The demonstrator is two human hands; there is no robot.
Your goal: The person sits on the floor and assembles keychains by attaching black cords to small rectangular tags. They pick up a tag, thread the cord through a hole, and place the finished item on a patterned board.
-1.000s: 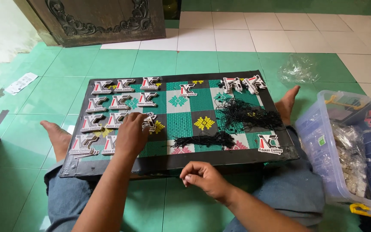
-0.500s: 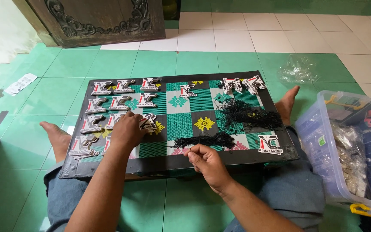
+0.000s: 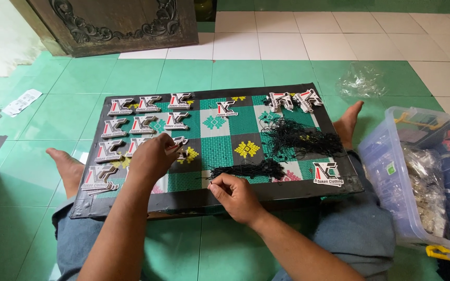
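A flat board [image 3: 220,200] covered in green, grey and black checks rests across my lap. Several die-cut white, black and red tags [image 3: 131,125] lie in rows on its left part. My left hand [image 3: 153,156] is closed on one such tag [image 3: 179,141] near the board's middle left. My right hand [image 3: 235,195] pinches the end of a bundle of black strings [image 3: 248,169] at the near edge. A larger tangle of black strings [image 3: 298,140] lies to the right. A single tag [image 3: 327,173] sits at the near right corner.
A clear plastic bin [image 3: 423,182] with bagged items stands at my right. Crumpled clear plastic [image 3: 363,82] lies on the green tiled floor beyond the board. A dark carved wooden panel [image 3: 115,23] stands at the back. My bare feet [image 3: 66,166] flank the board.
My right hand has moved from my lap up to the board's near edge and taken hold of the black string bundle. My left hand stays on the tag.
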